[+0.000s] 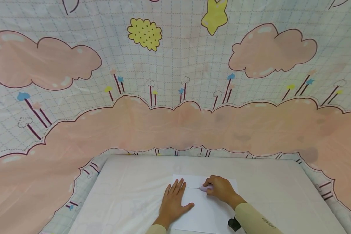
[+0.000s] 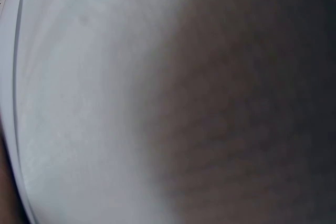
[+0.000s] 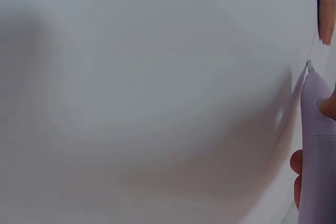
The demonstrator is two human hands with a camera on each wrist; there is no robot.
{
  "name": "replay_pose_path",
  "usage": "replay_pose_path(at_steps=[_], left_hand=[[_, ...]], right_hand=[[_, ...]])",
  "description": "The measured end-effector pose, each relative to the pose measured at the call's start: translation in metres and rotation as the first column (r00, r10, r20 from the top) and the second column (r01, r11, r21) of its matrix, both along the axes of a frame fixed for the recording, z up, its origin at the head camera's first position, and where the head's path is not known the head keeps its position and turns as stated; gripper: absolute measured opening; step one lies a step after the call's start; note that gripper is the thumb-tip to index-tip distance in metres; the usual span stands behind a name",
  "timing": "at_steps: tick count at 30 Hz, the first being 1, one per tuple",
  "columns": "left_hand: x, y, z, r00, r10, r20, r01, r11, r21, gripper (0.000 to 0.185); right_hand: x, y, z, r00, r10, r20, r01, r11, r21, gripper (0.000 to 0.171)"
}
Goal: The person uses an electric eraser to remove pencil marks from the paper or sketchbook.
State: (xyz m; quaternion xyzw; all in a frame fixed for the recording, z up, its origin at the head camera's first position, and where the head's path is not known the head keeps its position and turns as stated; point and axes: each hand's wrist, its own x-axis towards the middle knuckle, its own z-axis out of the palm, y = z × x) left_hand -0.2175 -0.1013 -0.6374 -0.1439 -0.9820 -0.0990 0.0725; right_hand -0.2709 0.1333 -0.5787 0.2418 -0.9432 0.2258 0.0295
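Observation:
A white sheet of paper (image 1: 204,214) lies on the cloth-covered table. My left hand (image 1: 174,201) rests flat over its left side, fingers straight and thumb spread. My right hand (image 1: 220,188) grips a lilac pen-shaped tool (image 1: 205,188) near the top of the sheet. In the right wrist view this tool (image 3: 317,145) has a smooth, thick body and a narrow grey tip, with the thumb pressed on its side. The tip stands right at the paper, at the end of a thin grey line (image 1: 192,187) that runs toward the left hand. The left wrist view is mostly blurred.
The table (image 1: 128,185) has a pale, slightly wrinkled cover. Behind it hangs a backdrop (image 1: 175,126) printed with clouds and stars. A black wrist device (image 1: 234,224) sits under the right forearm, over the paper's lower right part.

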Motion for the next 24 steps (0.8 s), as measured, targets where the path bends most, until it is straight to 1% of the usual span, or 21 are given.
replay_pose_path(at_steps=[5, 11, 16, 19, 24], left_hand=[[-0.0005, 0.0009, -0.0013, 1.000, -0.001, -0.001, 0.001, 1.000, 0.000, 0.095], [-0.0003, 0.0009, 0.0011, 1.000, -0.003, 0.000, 0.003, 1.000, 0.004, 0.094], [0.0003, -0.0003, 0.0020, 0.999, -0.010, -0.043, 0.011, 0.999, 0.032, 0.083], [-0.0002, -0.0005, 0.0015, 0.999, -0.007, -0.033, 0.008, 1.000, 0.028, 0.082], [-0.0011, 0.0000, 0.0006, 1.000, -0.003, -0.003, 0.003, 1.000, 0.019, 0.085]], right_hand=[[0.0002, -0.0018, -0.0004, 1.000, 0.008, -0.012, -0.008, 1.000, 0.002, 0.017], [0.0007, 0.0004, 0.0012, 1.000, -0.016, -0.007, 0.016, 1.000, 0.010, 0.017], [-0.0004, 0.0022, 0.0000, 1.000, -0.015, -0.009, 0.015, 1.000, 0.009, 0.017], [-0.0011, 0.0023, -0.0008, 1.000, -0.005, -0.015, 0.005, 1.000, 0.007, 0.018], [-0.0012, 0.0017, -0.0011, 1.000, 0.012, -0.028, -0.012, 1.000, 0.003, 0.018]])
